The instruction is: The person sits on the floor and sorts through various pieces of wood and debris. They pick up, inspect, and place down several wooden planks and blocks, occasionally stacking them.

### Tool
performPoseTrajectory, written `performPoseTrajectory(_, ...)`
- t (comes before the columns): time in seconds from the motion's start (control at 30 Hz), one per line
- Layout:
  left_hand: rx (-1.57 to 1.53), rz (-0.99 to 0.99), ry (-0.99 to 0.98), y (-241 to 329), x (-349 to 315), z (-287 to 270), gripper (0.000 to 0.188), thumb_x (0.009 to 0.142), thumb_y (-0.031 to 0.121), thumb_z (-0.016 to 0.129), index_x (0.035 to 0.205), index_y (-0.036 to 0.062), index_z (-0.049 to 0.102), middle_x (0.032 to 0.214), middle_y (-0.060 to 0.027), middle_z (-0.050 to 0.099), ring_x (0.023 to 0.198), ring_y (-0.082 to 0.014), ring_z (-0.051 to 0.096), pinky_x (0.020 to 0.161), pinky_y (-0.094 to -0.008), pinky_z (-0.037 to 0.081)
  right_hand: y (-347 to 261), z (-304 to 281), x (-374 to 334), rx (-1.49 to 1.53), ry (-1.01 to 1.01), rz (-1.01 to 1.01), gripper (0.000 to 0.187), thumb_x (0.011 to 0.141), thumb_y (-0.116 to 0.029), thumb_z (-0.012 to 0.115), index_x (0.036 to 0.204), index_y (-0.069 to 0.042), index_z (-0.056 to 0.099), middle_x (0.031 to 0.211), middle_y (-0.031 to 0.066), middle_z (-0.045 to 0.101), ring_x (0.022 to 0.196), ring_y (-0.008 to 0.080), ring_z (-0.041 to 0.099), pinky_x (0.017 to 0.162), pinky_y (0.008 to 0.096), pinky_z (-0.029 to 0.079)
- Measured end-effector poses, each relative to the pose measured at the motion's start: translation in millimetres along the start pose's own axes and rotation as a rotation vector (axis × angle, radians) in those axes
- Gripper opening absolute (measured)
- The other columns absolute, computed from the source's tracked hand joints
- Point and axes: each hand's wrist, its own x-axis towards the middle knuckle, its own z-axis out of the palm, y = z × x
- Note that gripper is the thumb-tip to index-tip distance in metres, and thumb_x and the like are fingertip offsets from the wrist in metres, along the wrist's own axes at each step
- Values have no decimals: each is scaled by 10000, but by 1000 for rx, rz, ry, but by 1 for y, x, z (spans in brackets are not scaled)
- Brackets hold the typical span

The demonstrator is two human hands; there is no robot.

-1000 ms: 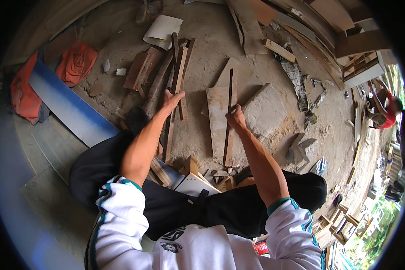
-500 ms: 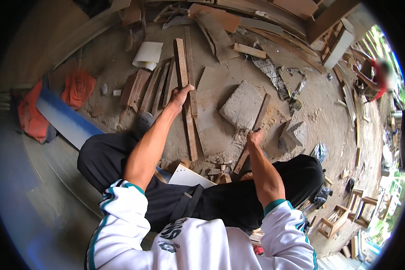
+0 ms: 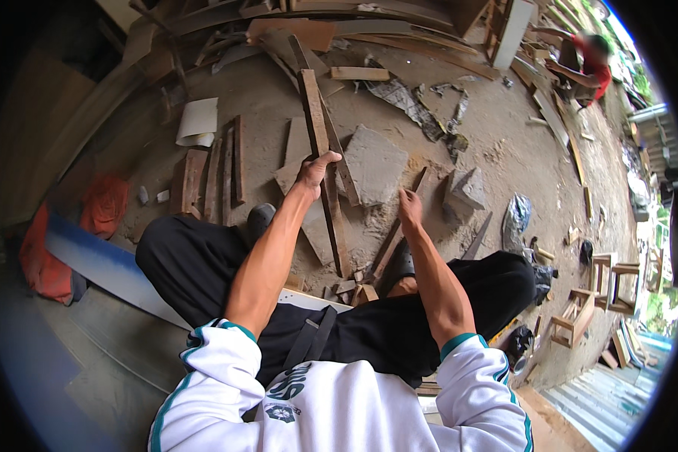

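Note:
My left hand (image 3: 318, 172) is closed around a long wooden strip (image 3: 314, 109) that slants away from me over the ground. A second thin strip (image 3: 345, 177) crosses behind it, close to my thumb; whether I also grip that one, I cannot tell. My right hand (image 3: 410, 209) is closed on a shorter dark wooden strip (image 3: 388, 248), its lower end near my foot. Beyond and between the hands lies a flat pale stone slab (image 3: 369, 164). A flat board (image 3: 320, 233) lies partly under the left-hand strip.
Several loose strips (image 3: 213, 177) lie at the left beside a white folded sheet (image 3: 197, 120). A saw-like blade (image 3: 477, 237) and a stone block (image 3: 465, 190) are at the right. Small wooden stools (image 3: 574, 316) stand farther right. A person in red (image 3: 597, 71) crouches at the far right.
The view has shifted. The second strip now crosses the left-hand strip at an angle, where it ran nearly parallel before. My right hand and its strip have come nearer to my left hand.

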Motion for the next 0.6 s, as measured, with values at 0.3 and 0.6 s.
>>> performPoseTrajectory(0.3,-46,-168,-231,-1,-32,98,280,718,299,749,794,66,615,759,-48,596,638,-204,593,553,-358,520,-149,-5,-88,26,-321,-145,533,921,-587,482,967,-58,531,828,53,594,684,143,595,530,289,472)
performPoseTrajectory(0.6,6,-10,-311,1,-7,113,553,873,552,583,1200,108,542,1077,-62,643,890,-162,634,715,-299,491,-131,-54,-135,289,-242,-77,447,899,-425,630,1067,-14,580,931,78,625,825,161,631,638,286,539)
